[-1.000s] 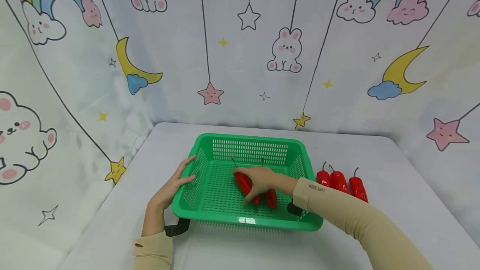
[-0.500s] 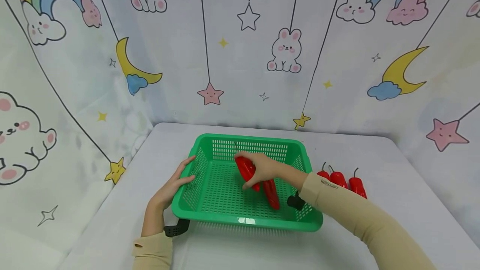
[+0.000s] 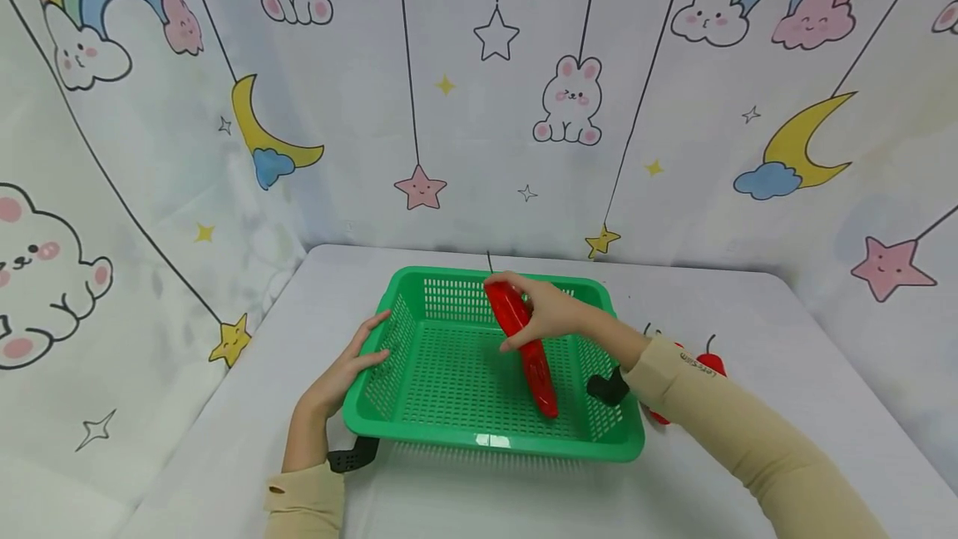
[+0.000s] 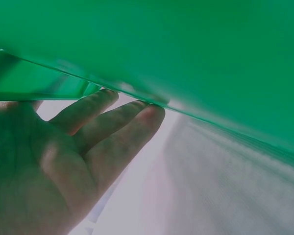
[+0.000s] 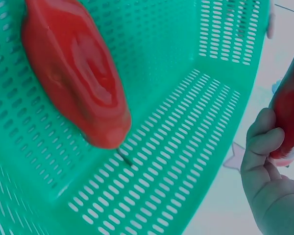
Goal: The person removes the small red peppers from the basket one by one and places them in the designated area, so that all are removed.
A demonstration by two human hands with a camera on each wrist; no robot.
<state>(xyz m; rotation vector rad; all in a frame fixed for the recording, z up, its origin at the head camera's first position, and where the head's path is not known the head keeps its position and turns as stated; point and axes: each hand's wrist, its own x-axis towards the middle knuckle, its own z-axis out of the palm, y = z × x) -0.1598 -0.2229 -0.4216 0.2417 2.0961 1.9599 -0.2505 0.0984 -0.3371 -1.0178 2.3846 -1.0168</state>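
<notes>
A green plastic basket [image 3: 490, 442] with slotted walls stands on the table. At its left rim my left hand [image 3: 346, 366] holds on, thumb and forefinger over the edge. The left wrist view has the other fingers [image 4: 132, 129] reaching beneath the green rim. My right hand [image 3: 552, 312] grips a red pepper [image 3: 507, 306] by its upper part, stem pointing up, raised over the basket. A second red pepper [image 5: 78, 73] lies on the basket floor. Part of it is hidden behind the held one in the head view.
Right of the basket, red peppers [image 3: 711, 363] lie on the white table [image 3: 786, 331], mostly covered by my right sleeve [image 3: 733, 422]. A cartoon-printed curtain [image 3: 479, 131] rises behind the table. Each wrist carries a black camera mount [image 3: 354, 456].
The right hand has lifted one pepper off the basket floor and moved it up and to the right. The left hand stays at the rim, and the second pepper remains in the basket.
</notes>
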